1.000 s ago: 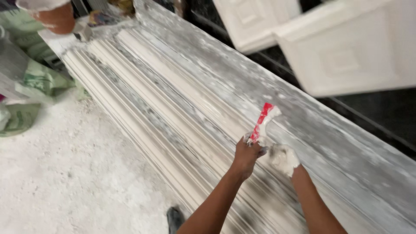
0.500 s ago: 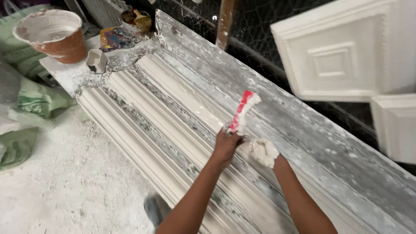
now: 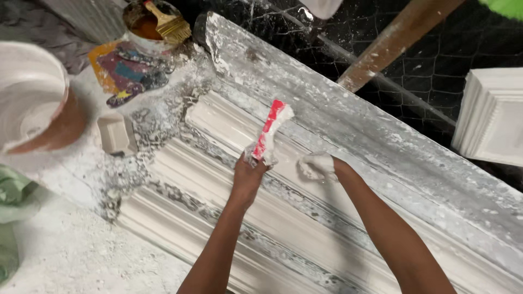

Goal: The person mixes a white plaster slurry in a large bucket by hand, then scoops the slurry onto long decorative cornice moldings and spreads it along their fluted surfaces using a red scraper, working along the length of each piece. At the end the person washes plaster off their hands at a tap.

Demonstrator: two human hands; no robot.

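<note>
My left hand [image 3: 249,177] grips the lower end of a red scraper [image 3: 271,130] smeared with white plaster, its blade pointing up and away over the long ribbed plaster moulding [image 3: 229,163] on the bench. My right hand [image 3: 317,166], coated white, is closed around a lump of wet plaster and rests on the moulding just right of the scraper. Both forearms reach in from the bottom edge.
A large plaster-caked bucket [image 3: 32,103] stands at the left, a small white rectangular tray [image 3: 116,133] beside it. A can holding a brush [image 3: 158,24] sits at the top. A wooden pole [image 3: 392,38] leans at upper right; a white cast panel [image 3: 490,117] stands far right.
Both hands and the scraper have travelled along the moulding toward its far end. The bucket, small tray and brush can have come closer into view.
</note>
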